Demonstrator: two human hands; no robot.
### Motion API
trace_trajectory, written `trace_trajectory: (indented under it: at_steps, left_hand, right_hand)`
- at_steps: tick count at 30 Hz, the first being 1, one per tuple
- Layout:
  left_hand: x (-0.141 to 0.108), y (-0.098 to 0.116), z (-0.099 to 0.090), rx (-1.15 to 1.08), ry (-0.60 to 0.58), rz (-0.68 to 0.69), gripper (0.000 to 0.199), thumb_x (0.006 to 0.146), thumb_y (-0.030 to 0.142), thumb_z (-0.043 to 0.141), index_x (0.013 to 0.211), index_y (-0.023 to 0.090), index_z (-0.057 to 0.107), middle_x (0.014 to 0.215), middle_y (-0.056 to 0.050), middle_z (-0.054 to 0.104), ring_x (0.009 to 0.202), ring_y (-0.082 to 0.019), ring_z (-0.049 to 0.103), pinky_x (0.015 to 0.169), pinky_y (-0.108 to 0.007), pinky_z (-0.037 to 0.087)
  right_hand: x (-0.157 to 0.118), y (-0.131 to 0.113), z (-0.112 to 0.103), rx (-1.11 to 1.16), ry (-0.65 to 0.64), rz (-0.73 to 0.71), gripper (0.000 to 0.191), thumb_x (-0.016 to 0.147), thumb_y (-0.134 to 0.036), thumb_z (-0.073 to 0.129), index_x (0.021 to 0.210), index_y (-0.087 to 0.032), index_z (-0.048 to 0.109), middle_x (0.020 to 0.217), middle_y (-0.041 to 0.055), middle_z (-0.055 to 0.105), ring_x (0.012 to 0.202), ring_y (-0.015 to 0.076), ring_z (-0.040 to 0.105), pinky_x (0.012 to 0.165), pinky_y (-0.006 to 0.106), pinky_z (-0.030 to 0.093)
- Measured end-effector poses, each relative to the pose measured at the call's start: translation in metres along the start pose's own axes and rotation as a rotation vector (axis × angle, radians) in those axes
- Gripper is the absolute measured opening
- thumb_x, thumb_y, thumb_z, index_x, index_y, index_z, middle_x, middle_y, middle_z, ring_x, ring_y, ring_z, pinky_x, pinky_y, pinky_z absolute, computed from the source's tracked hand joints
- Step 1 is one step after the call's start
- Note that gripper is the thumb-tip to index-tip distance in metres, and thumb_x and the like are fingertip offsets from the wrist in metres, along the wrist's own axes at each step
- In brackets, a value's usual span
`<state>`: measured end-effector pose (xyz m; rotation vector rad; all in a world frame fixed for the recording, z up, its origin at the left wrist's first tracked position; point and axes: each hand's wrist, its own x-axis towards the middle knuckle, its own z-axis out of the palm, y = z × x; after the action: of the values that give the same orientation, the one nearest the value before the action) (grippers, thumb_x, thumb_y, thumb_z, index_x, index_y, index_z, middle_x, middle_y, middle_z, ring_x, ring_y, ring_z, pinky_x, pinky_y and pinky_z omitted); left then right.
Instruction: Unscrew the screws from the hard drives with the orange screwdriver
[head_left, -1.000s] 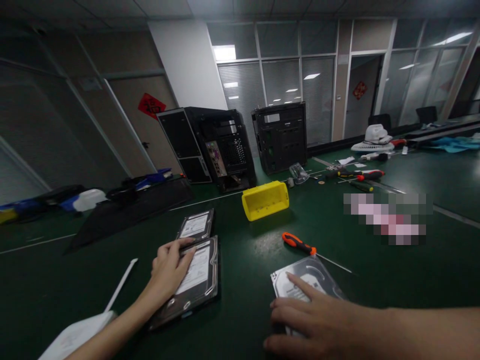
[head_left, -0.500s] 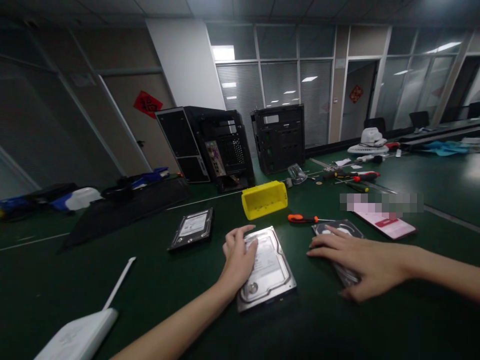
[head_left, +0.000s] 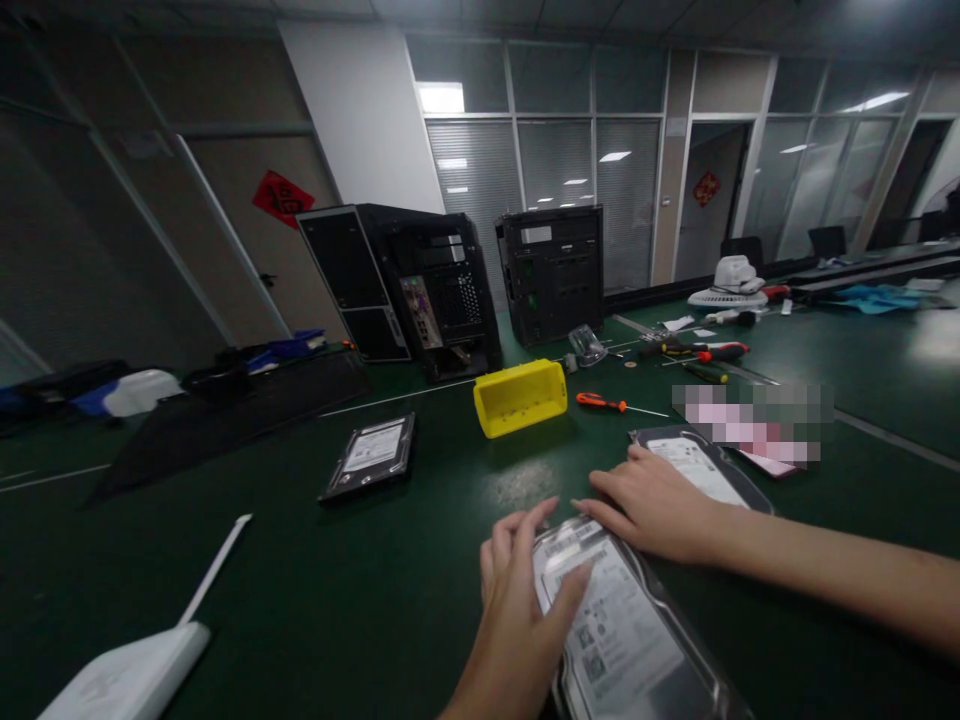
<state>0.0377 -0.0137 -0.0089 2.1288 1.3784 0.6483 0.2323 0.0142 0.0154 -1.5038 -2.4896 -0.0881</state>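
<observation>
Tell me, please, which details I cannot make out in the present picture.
Head view:
Nearest hard drive: near end cut off by bottom edge; left side partly behind the left hand.
Farther right drive: partly behind the right hand.
Left drive: label print too small.
Pink item: partly masked by pixelation.

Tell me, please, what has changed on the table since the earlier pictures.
The left hand has moved the near drive rightward and closer. The rightmost drive and orange screwdriver have shifted away, the drive also rightward; the right hand now reaches toward the near drive's corner. The leftmost drive, yellow bin and computer cases stayed put.
</observation>
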Motion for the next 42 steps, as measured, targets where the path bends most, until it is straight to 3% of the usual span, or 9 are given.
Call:
trace_trajectory:
  at_steps: [4, 12, 14, 18, 22, 28, 32, 35, 42]
  left_hand:
    - [-0.002, -0.003, -0.007, -0.066, -0.062, -0.014, 0.062, 0.079, 0.047, 0.052, 0.133, 0.028, 0.029, 0.133, -0.011, 0.034, 0.124, -0.030, 0.033, 0.102, -0.048, 0.033]
    - [0.009, -0.013, -0.026, -0.254, -0.184, -0.030, 0.070, 0.070, 0.044, 0.061, 0.131, 0.024, 0.032, 0.115, -0.009, 0.053, 0.107, -0.025, 0.051, 0.095, -0.042, 0.040]
    - [0.010, -0.015, -0.035, -0.263, -0.205, -0.046, 0.061, 0.073, 0.043, 0.059, 0.127, 0.024, 0.038, 0.113, -0.008, 0.054, 0.105, -0.024, 0.051, 0.094, -0.040, 0.040]
    - [0.005, -0.018, -0.045, -0.155, -0.173, -0.076, 0.047, 0.080, 0.045, 0.053, 0.122, 0.024, 0.043, 0.112, -0.006, 0.054, 0.102, -0.023, 0.051, 0.088, -0.037, 0.042]
    - [0.002, -0.014, -0.051, -0.010, -0.167, 0.003, 0.031, 0.090, 0.043, 0.040, 0.112, 0.021, 0.046, 0.100, -0.004, 0.056, 0.092, -0.019, 0.052, 0.083, -0.032, 0.043]
    - [0.019, -0.008, -0.063, 0.465, -0.226, 0.290, 0.029, 0.096, 0.034, 0.028, 0.091, 0.019, 0.051, 0.090, -0.004, 0.056, 0.081, -0.018, 0.053, 0.076, -0.033, 0.041]
    - [0.027, -0.008, -0.065, 0.687, -0.282, 0.481, 0.029, 0.096, 0.028, 0.028, 0.086, 0.018, 0.053, 0.085, -0.003, 0.057, 0.076, -0.017, 0.054, 0.075, -0.033, 0.038]
    - [0.040, -0.008, -0.067, 0.799, -0.218, 0.528, 0.025, 0.095, 0.029, 0.032, 0.088, 0.018, 0.053, 0.084, -0.002, 0.058, 0.077, -0.018, 0.055, 0.074, -0.033, 0.037]
    - [0.140, -0.011, -0.069, 1.173, 0.218, 0.605, 0.010, 0.088, 0.017, 0.046, 0.091, 0.013, 0.055, 0.086, -0.009, 0.061, 0.078, -0.024, 0.055, 0.069, -0.034, 0.033]
  right_hand:
    - [0.003, 0.008, 0.000, 0.011, -0.063, -0.143, 0.046, 0.094, -0.037, 0.024, 0.077, -0.017, 0.062, 0.071, 0.0069, 0.066, 0.068, 0.0194, 0.059, 0.077, 0.036, 0.034]
    - [0.010, 0.022, -0.014, -0.131, -0.034, -0.474, 0.034, 0.093, -0.032, 0.029, 0.081, -0.015, 0.057, 0.076, 0.0054, 0.064, 0.068, 0.0166, 0.056, 0.076, 0.035, 0.032]
    - [0.015, 0.024, -0.015, -0.080, -0.004, -0.395, 0.032, 0.093, -0.031, 0.030, 0.083, -0.016, 0.056, 0.077, 0.0058, 0.063, 0.070, 0.0166, 0.056, 0.075, 0.033, 0.033]
    - [0.047, 0.028, 0.001, 0.271, -0.031, 0.160, 0.030, 0.090, -0.037, 0.036, 0.090, -0.016, 0.059, 0.083, 0.0071, 0.065, 0.072, 0.0169, 0.058, 0.063, 0.026, 0.036]
    - [0.103, 0.031, 0.028, 0.349, -0.052, 0.276, 0.027, 0.086, -0.036, 0.044, 0.083, -0.015, 0.062, 0.085, 0.0071, 0.067, 0.075, 0.0156, 0.061, 0.061, 0.022, 0.039]
    - [0.153, 0.018, 0.045, 0.308, 0.086, 0.450, 0.036, 0.088, -0.036, 0.042, 0.116, -0.014, 0.050, 0.108, 0.0151, 0.061, 0.098, 0.0227, 0.058, 0.073, 0.030, 0.043]
    - [0.139, 0.009, 0.042, 0.305, 0.086, 0.364, 0.036, 0.088, -0.041, 0.042, 0.110, -0.017, 0.056, 0.103, 0.0126, 0.064, 0.096, 0.0223, 0.059, 0.074, 0.030, 0.042]
    - [0.112, 0.004, 0.032, 0.307, 0.066, 0.243, 0.031, 0.086, -0.043, 0.044, 0.097, -0.020, 0.063, 0.094, 0.0076, 0.066, 0.088, 0.0204, 0.061, 0.071, 0.028, 0.041]
    - [0.034, -0.010, -0.003, 0.386, 0.053, 0.012, 0.026, 0.087, -0.038, 0.043, 0.090, -0.022, 0.064, 0.072, 0.0002, 0.063, 0.063, 0.0129, 0.054, 0.058, 0.025, 0.034]
